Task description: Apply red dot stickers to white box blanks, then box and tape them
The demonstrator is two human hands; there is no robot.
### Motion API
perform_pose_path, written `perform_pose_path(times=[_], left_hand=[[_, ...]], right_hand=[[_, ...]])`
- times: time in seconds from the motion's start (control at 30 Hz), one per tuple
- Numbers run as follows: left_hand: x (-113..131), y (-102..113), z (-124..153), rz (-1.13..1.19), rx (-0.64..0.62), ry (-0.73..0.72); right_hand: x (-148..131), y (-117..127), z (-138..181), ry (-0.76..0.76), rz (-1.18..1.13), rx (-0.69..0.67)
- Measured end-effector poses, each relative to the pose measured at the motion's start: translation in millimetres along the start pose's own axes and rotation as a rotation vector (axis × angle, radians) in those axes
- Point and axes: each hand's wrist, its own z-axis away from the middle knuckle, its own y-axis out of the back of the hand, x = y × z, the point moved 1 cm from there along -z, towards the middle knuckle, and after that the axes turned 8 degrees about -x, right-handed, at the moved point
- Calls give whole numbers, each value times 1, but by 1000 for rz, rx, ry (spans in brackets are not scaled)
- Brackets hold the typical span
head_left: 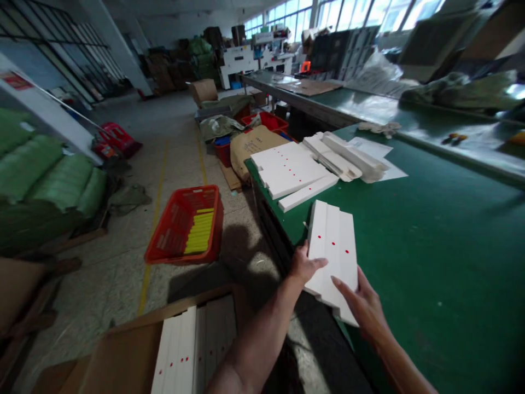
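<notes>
Three long white boxes (333, 227), each with a red dot, are held side by side at the edge of the green table (414, 262). Their ends are slightly staggered. My left hand (305, 265) grips the left side, thumb lying over the top face. On the right side my right hand (365, 301) is wrapped round the boxes, its thumb also on top. The undersides and most of the fingers are hidden. Farther along the table lie a row of similar white boxes (287, 164) and one separate white box (308, 191).
An open cardboard carton (123, 355) at the lower left holds more white boxes (176, 350). On the floor stands an orange basket (180, 194) with yellow pieces (200, 232). White cartons and papers (371, 146) lie at the table's far end. Green bales (49, 169) stand at left.
</notes>
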Motion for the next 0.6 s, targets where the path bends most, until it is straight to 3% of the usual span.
perform_pose_path(times=[0.1,0.3,0.47,0.6], left_hand=[[-3,21,65,352,-48,10],[13,94,218,387,96,-8],[13,151,365,398,351,59],[-28,189,458,406,597,195]], right_hand=[[6,-22,53,-140,-230,-162],[-8,-98,174,-221,-305,-323],[-8,-163,271,-301,-199,-559],[11,-223,327,-334,-239,-863]])
